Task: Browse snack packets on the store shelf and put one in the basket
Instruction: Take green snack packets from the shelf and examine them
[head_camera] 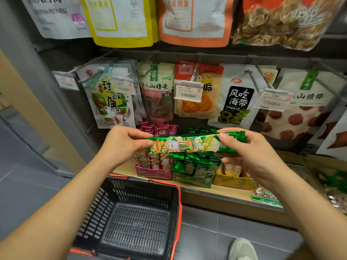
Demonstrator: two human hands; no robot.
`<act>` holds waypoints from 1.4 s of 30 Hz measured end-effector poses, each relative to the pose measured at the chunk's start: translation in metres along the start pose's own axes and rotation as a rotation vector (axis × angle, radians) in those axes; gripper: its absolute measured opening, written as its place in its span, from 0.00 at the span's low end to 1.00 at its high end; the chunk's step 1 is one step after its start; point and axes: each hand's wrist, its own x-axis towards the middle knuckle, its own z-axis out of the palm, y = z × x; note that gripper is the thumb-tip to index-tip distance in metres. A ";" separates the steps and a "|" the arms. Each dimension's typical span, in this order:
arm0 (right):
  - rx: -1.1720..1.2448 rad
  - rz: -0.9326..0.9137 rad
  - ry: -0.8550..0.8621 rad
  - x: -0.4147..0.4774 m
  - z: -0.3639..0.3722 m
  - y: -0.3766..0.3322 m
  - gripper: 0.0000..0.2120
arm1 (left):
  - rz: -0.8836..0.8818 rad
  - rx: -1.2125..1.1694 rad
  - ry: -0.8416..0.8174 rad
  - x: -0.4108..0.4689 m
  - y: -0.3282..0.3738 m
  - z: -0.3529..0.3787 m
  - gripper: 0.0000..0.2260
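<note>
Left hand [122, 145] and right hand [249, 154] are each pinching an end of a green snack packet [195, 144] (level between them), above the basket [135, 218].

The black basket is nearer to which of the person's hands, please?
Left. The left hand holds one end of the green packet above the basket's far rim; the right hand holds the other end, farther right, over the shelf.

wooden shelf [206, 192] bears pink box [154, 173], green box [193, 181], yellow box [232, 182] side by side.
</note>
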 end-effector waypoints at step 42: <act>0.107 -0.128 -0.093 -0.006 0.031 0.012 0.19 | 0.421 0.209 -0.041 -0.029 0.017 0.056 0.13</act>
